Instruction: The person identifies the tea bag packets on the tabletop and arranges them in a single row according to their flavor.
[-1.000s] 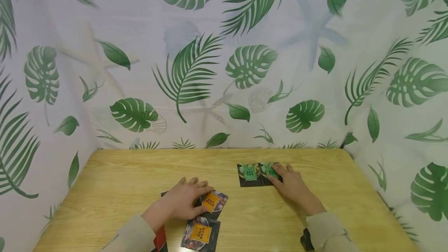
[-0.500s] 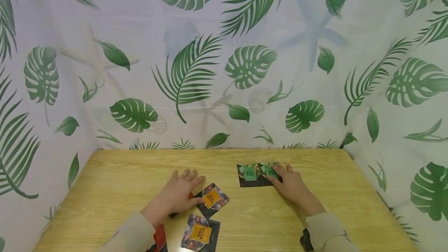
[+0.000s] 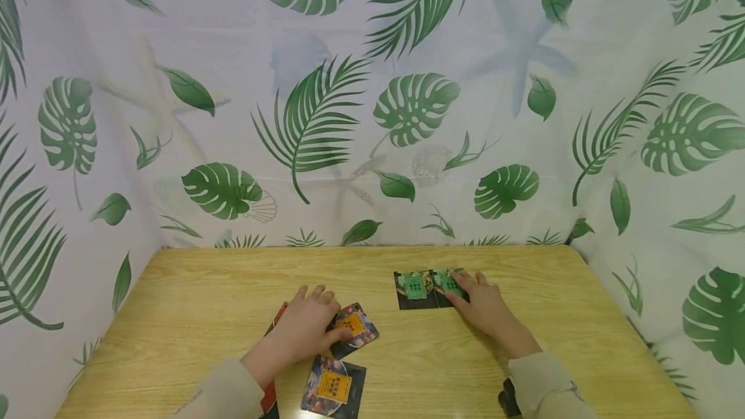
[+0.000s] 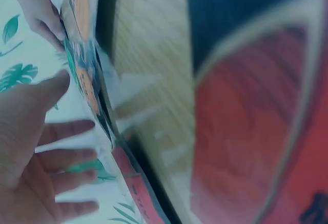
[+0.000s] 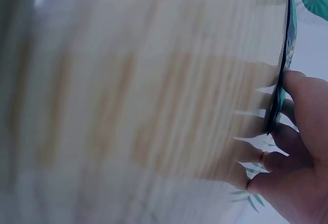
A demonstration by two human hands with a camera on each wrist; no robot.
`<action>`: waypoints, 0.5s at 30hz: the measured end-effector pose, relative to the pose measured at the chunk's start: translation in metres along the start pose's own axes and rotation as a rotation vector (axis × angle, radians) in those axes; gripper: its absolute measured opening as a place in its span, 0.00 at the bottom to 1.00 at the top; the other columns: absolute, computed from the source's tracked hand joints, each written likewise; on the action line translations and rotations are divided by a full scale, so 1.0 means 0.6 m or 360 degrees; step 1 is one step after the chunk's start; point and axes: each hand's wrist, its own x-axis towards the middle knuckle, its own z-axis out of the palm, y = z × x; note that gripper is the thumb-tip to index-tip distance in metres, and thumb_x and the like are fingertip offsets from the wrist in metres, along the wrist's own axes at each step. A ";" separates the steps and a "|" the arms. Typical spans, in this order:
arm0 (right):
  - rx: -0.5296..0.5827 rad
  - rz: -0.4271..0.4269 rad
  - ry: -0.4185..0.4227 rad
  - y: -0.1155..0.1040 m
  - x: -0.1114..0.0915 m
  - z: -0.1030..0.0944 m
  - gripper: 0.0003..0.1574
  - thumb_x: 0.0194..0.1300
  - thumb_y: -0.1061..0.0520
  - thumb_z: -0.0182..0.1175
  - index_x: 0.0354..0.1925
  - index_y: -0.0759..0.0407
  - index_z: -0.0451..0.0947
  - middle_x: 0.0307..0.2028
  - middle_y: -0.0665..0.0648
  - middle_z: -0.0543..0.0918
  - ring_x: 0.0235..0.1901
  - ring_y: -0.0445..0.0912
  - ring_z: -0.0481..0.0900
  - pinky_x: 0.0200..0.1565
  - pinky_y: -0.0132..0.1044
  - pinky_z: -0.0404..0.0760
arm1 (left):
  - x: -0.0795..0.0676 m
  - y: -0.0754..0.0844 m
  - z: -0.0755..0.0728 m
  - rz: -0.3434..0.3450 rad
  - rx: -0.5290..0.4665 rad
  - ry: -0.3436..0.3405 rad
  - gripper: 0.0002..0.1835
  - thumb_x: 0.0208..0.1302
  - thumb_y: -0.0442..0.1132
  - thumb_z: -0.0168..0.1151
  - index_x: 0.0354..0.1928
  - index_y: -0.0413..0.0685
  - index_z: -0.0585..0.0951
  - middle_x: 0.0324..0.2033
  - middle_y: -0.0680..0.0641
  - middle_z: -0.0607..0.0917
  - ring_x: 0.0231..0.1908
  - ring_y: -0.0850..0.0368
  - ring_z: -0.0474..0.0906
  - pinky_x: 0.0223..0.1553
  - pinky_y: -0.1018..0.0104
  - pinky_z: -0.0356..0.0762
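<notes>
My left hand hovers low over the left group of flat packets, fingers spread, its thumb overlapping an orange-labelled packet. Just nearer lies a second orange-labelled packet, face up. A red packet shows partly from behind the left hand, and the left wrist view has the hand's fingers straight beside the packets' edges. Farther right, my right hand rests on the right one of two green-labelled packets laid side by side. In the right wrist view its thumb touches the packet's edge.
Another red packet lies near the front, partly hidden by the left forearm. A small black object sits beside the right sleeve. The wooden table ends at a leaf-print cloth behind and at both sides.
My left hand moved left off the upper orange-labelled packet, then back slightly right and nearer. That packet has turned and shifted a little away. A red packet now shows left of the hand. The right hand stays.
</notes>
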 end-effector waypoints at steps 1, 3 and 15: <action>0.0005 0.0005 -0.0001 0.000 0.000 0.000 0.39 0.82 0.43 0.54 0.78 0.65 0.65 0.75 0.77 0.66 0.76 0.80 0.53 0.68 0.84 0.54 | 0.001 0.002 0.001 0.0043 0.0008 -0.0033 0.28 0.73 0.61 0.64 0.59 0.47 0.86 0.65 0.39 0.83 0.71 0.35 0.74 0.72 0.29 0.67; 0.0013 0.0009 -0.0003 -0.001 -0.001 -0.001 0.39 0.82 0.44 0.54 0.78 0.65 0.65 0.75 0.77 0.65 0.76 0.80 0.53 0.68 0.84 0.53 | 0.003 0.005 0.002 0.0102 0.0007 -0.0113 0.28 0.74 0.60 0.64 0.64 0.49 0.84 0.66 0.42 0.83 0.72 0.38 0.74 0.73 0.32 0.67; 0.0011 0.0001 0.0001 -0.003 -0.004 -0.004 0.38 0.82 0.43 0.53 0.77 0.65 0.66 0.74 0.77 0.67 0.76 0.81 0.53 0.67 0.85 0.54 | 0.007 -0.001 0.003 0.0191 0.0095 -0.0214 0.29 0.73 0.52 0.67 0.73 0.59 0.78 0.68 0.50 0.83 0.70 0.43 0.76 0.71 0.33 0.70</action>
